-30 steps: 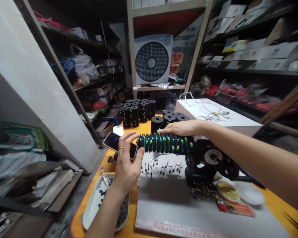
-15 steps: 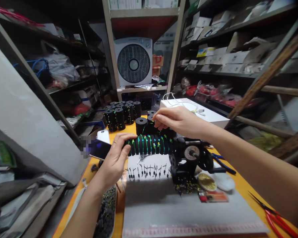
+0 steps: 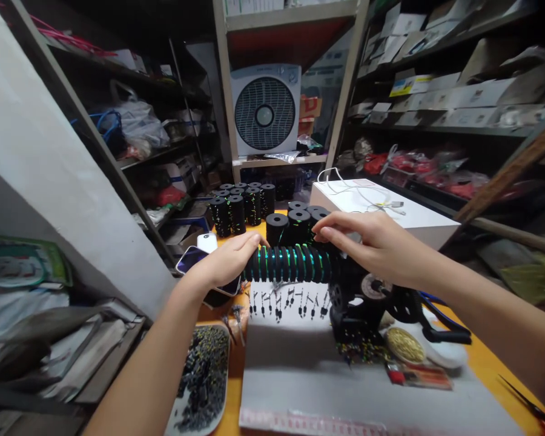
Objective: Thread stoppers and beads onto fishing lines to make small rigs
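A black grooved roller (image 3: 288, 264), wound with shiny green line, lies crosswise on a black hand-cranked winder (image 3: 356, 321). My left hand (image 3: 234, 257) is closed over the roller's left end; its thumb is partly hidden. Above the roller's right end, my right hand (image 3: 363, 236) has thumb and forefinger pinched together. Whatever is between those fingertips is too fine to make out. Small dark swivel-like pieces (image 3: 278, 306) hang in a row below the roller. Behind it stand black foam spools (image 3: 277, 224). The winder's crank handle (image 3: 449, 336) points right.
A tray of small dark parts (image 3: 204, 381) sits at lower left, with phones (image 3: 191, 257) beyond it. A dish of gold bits (image 3: 405, 345) and dark-bladed scissors (image 3: 527, 399) lie right. Behind are more spools (image 3: 236, 212), a white box (image 3: 390, 212) and a fan (image 3: 266, 112).
The roller has turned, and the yellow-green knots that faced me are out of sight. The crank handle has swung lower. My left hand has rolled over the roller's end. The view has shifted left.
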`<act>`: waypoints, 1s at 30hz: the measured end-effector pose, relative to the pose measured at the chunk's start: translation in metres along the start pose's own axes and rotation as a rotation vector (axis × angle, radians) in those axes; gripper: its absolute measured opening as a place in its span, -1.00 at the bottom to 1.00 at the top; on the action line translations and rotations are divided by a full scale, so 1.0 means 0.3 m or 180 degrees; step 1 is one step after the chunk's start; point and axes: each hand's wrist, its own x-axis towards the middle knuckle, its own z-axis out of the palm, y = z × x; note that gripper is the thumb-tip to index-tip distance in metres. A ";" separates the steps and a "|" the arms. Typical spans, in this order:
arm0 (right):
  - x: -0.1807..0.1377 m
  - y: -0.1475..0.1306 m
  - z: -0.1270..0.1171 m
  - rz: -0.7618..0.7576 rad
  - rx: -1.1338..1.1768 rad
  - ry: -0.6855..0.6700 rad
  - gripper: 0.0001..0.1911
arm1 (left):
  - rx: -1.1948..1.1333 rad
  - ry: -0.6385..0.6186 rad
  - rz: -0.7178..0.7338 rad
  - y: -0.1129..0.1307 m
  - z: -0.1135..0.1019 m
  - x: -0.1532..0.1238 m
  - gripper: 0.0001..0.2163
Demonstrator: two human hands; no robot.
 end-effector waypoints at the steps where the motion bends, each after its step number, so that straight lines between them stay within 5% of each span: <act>1: 0.001 -0.001 0.004 -0.0029 -0.0015 -0.0002 -0.67 | 0.0024 -0.0077 -0.0033 -0.001 -0.005 0.013 -0.65; 6: 0.014 -0.006 0.038 -0.0128 -0.0057 -0.0131 -0.63 | 0.0119 -0.0377 -0.0202 0.000 -0.019 0.056 -0.63; 16: 0.035 -0.027 0.133 -0.0155 -0.0294 -0.0349 -0.60 | 0.0063 -0.0377 -0.0483 0.003 -0.016 0.085 -0.59; 21: 0.067 -0.028 0.132 -0.0015 -0.0397 -0.0539 -0.55 | 0.0024 -0.0462 -0.0627 -0.020 -0.016 0.118 -0.71; 27: 0.137 0.005 0.108 0.0143 -0.0131 -0.1122 -0.47 | 0.0028 0.0302 -0.0153 -0.004 -0.010 0.089 -0.67; 30: 0.171 0.029 0.097 0.0135 0.0055 -0.1489 -0.45 | -0.0079 0.0372 0.0300 0.042 -0.002 0.030 -0.72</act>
